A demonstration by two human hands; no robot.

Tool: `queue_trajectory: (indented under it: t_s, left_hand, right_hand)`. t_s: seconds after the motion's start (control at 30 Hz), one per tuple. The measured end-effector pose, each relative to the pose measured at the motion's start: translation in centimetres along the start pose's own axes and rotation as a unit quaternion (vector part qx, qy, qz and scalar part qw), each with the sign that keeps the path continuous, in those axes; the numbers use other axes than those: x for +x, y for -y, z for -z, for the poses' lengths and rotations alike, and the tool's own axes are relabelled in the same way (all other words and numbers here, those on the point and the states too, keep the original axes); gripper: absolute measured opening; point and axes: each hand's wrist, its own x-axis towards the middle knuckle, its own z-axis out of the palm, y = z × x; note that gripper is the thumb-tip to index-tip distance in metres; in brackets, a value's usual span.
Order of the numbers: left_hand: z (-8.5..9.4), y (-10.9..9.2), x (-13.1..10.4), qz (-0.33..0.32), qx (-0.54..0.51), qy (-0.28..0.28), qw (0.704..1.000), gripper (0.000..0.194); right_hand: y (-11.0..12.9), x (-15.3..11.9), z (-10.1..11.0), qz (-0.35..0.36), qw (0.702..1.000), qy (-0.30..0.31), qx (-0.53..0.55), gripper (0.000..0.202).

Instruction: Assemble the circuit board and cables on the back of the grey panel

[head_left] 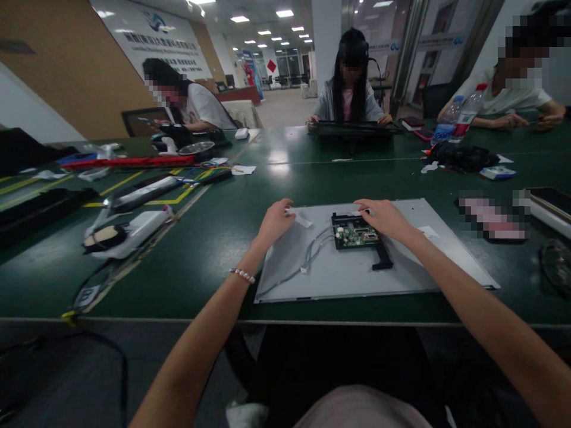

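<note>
The right hand (379,219), fingers curled, touches the black plastic frame (384,257) holding the green board (357,236) on the flat grey panel (325,280); whether its grip is clenched is unclear. The left hand (276,223) pinches a thin white strip (304,220).

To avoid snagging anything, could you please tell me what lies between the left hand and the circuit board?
In the head view, a white strip and grey cables lie between them on the pale panel.

ok quick tally lol: three other people (203,107) (352,110) (491,92), two plastic bottles (447,122) (468,113), one grey panel (428,273), one circuit board (357,236), one beaded bracelet (243,274), and two bare hands (276,223) (383,219) up front
</note>
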Motion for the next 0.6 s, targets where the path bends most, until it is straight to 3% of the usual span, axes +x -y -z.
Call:
queue_trajectory:
  t_s: [0.17, 0.4, 0.6]
  left_hand:
    - [-0.4, 0.2, 0.1, 0.000, -0.010, -0.014, 1.000, 0.044]
    - [0.0, -0.2, 0.1, 0.007, -0.040, -0.024, 0.999, 0.028]
    - [1.9, -1.4, 0.0, 0.042, -0.202, -0.041, 0.978, 0.022]
  right_hand:
    - [0.0, -0.3, 0.5, -0.009, 0.999, -0.032, 0.017, 0.039]
    - [0.2, -0.4, 0.6, -0.008, 0.998, -0.053, 0.019, 0.038]
    - [0.6, -0.6, 0.7, 0.010, 0.998, -0.063, 0.014, 0.038]
